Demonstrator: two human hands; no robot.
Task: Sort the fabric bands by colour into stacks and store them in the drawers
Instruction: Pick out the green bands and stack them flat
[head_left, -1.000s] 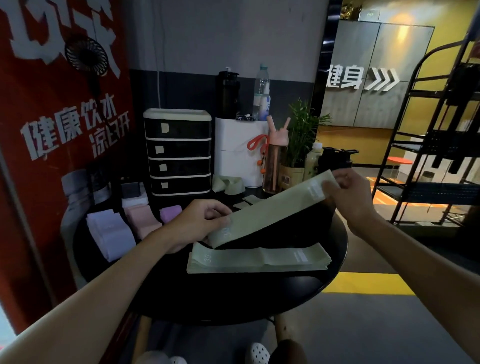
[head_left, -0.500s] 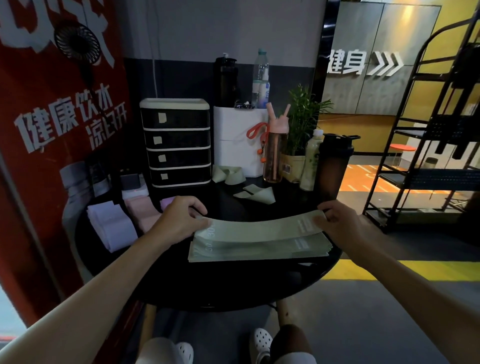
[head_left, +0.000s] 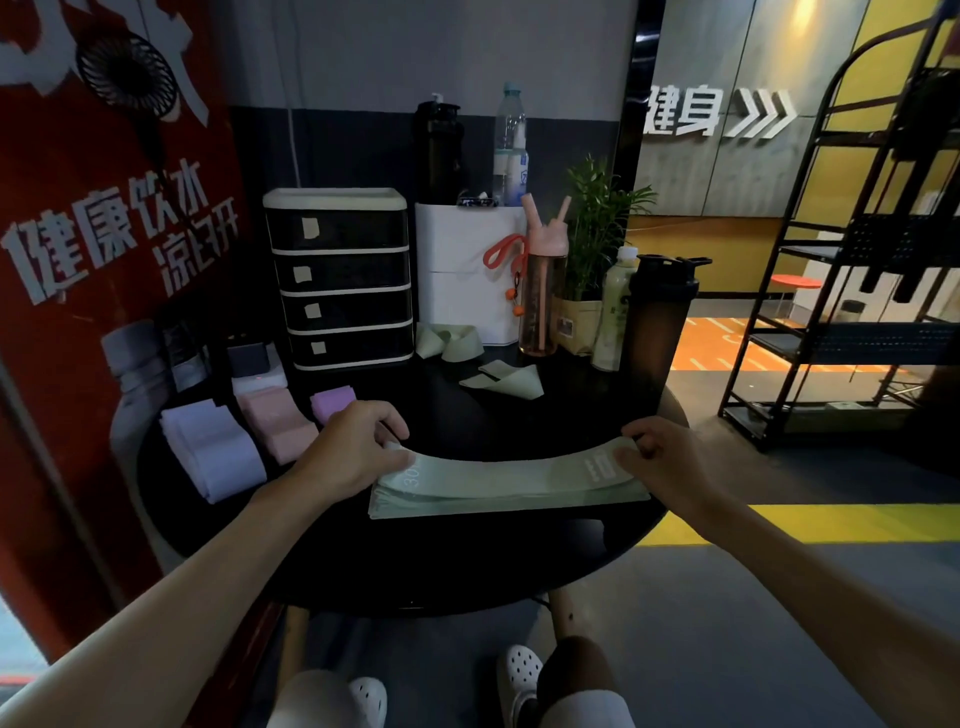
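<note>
A pale green fabric band (head_left: 498, 475) lies stretched across the top of a green stack (head_left: 509, 501) near the front of the round black table (head_left: 467, 566). My left hand (head_left: 358, 447) pinches the band's left end and my right hand (head_left: 660, 457) pinches its right end. Two loose green bands (head_left: 449, 343) (head_left: 506, 382) lie farther back. At the left sit a white stack (head_left: 213, 452), a pink stack (head_left: 278, 421) and a purple stack (head_left: 332, 402). A black four-drawer unit (head_left: 340, 283) stands behind them with its drawers closed.
A white box (head_left: 462, 280), a pink bottle (head_left: 540, 301), a potted plant (head_left: 592, 260), a pale bottle (head_left: 613, 317) and a dark shaker (head_left: 660, 322) crowd the table's back right. A black metal rack (head_left: 852, 291) stands on the right.
Both hands have lowered the green band from mid-air onto the green stack, the right end coming down most. The view has tilted down slightly.
</note>
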